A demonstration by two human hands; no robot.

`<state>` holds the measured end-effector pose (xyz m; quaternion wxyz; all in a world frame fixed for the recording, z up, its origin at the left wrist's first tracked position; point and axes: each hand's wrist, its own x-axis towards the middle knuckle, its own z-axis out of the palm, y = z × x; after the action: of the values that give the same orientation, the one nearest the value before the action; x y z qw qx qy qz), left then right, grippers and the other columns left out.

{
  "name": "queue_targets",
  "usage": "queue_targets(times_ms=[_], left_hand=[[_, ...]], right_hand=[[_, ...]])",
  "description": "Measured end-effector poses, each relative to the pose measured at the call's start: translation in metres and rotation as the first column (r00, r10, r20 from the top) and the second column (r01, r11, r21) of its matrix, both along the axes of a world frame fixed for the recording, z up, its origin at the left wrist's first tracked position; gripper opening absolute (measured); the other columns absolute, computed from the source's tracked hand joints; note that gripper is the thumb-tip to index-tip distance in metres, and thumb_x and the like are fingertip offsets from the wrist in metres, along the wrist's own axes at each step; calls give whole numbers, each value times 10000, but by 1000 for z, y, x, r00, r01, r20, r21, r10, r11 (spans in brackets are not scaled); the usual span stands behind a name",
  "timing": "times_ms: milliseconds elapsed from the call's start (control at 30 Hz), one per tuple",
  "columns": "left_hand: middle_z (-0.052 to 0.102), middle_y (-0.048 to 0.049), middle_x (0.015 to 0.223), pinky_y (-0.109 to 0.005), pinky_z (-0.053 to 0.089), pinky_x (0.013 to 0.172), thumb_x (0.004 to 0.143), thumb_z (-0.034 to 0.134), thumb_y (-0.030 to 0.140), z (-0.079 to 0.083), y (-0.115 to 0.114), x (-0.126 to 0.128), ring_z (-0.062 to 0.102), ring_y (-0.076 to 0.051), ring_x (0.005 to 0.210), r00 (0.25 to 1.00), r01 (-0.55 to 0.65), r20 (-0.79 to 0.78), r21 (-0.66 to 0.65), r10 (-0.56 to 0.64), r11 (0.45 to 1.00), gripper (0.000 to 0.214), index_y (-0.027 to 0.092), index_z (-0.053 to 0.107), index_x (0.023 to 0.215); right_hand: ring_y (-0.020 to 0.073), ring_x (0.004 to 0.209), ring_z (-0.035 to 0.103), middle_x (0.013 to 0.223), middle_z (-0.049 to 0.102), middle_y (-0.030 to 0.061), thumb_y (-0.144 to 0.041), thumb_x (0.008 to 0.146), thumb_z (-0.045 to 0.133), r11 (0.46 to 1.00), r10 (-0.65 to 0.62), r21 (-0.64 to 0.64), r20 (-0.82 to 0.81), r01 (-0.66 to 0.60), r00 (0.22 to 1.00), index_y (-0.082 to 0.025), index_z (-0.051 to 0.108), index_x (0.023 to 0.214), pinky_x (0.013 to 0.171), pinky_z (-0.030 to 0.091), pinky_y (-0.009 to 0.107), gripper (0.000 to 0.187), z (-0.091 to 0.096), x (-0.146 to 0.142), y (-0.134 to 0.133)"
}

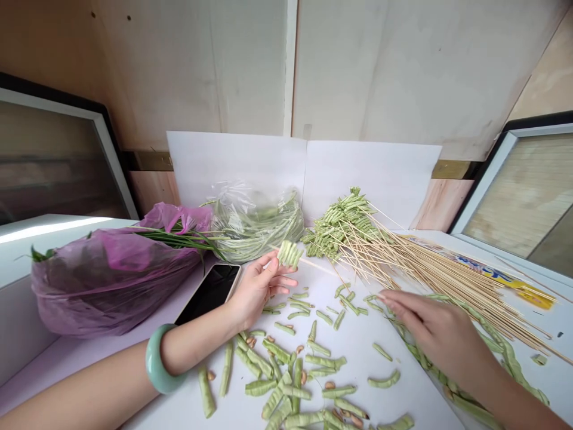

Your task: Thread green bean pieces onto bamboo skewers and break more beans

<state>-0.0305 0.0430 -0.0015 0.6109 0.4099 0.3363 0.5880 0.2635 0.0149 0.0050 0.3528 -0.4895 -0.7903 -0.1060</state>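
Between the thumb and fingers of my left hand (259, 286) is a short row of green bean pieces (290, 254), threaded side by side on a thin bamboo skewer (316, 264). The skewer's tip pokes out just left of the beans. Its other end runs down to the right, in line with the pinched fingertips of my right hand (430, 325), and looks faint near them. Below both hands, cut bean pieces (286, 391) and a few loose tan seeds lie scattered on the white surface. A pale green bangle (156, 358) circles my left wrist.
A pile of loaded bean skewers (344, 224) lies at the back, bare sticks fanning right. Long beans fill a clear bag (255, 227); a purple bag (111, 280) of greens sits left. A phone (208, 292) lies by my left forearm. Bean strands (501, 346) lie right.
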Motion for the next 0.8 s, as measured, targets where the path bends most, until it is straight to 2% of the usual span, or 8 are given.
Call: queue_targets(times_ms=[133,200,233,400,500,600,700,800], left_hand=[[753,-127,936,-220,536,570,877,641,431,-1,0,-1,715,-150,650,1000,-28,-10,-30,28,999,379,170,527,1126],[753,-122,920,-215,529,561,892,620,430,-1,-1,0,710,-144,628,1000,-20,-22,-25,19,999,349,169,519,1101],[753,-118,913,-212,526,556,892,620,429,-2,-1,0,707,-142,618,999,-14,-30,-20,13,1000,341,169,517,1088],[750,-110,907,-213,516,551,845,667,460,-3,-2,1,699,-140,592,997,10,-80,-10,-11,1000,383,184,494,1046],[746,-105,909,-218,511,552,795,704,491,-5,-1,1,690,-138,582,992,27,-125,-4,-27,1000,437,193,477,1021],[734,-96,916,-219,505,565,788,688,520,-7,0,1,679,-127,587,982,47,-184,20,-42,999,450,194,462,999],[714,-81,920,-226,499,586,834,622,510,-10,1,0,665,-113,593,963,66,-264,69,-45,995,404,195,443,1013],[686,-54,897,-244,493,606,856,603,404,-14,4,-2,652,-112,601,926,97,-377,153,-32,984,338,199,416,1048]], right_hand=[[257,752,722,836,760,92,-402,940,357,965,-237,105,-51,241,970,-170,730,1001,690,560,361,444,28,11,44],[225,691,691,735,716,58,-351,994,365,929,-357,80,-52,360,933,-135,673,1099,709,544,379,390,40,17,73],[198,709,679,780,704,42,-343,1010,400,916,-396,53,-29,397,918,-137,645,1123,736,542,382,339,44,20,88],[173,854,650,1047,653,55,-344,952,589,885,-373,-200,232,420,898,-166,627,1091,746,558,354,229,41,27,135],[184,895,645,1098,638,64,-326,951,592,853,-348,-278,326,441,879,-173,616,1124,762,559,362,233,36,29,143],[186,891,646,1092,641,63,-346,957,579,841,-346,-283,374,461,860,-170,616,1127,766,557,367,247,44,34,140],[200,936,638,1120,637,71,-372,966,558,839,-396,-210,396,502,828,-177,611,1150,814,543,399,273,62,47,131],[219,995,623,1163,622,80,-380,967,551,797,-507,-116,406,593,760,-183,597,1184,862,524,437,297,79,69,120]])
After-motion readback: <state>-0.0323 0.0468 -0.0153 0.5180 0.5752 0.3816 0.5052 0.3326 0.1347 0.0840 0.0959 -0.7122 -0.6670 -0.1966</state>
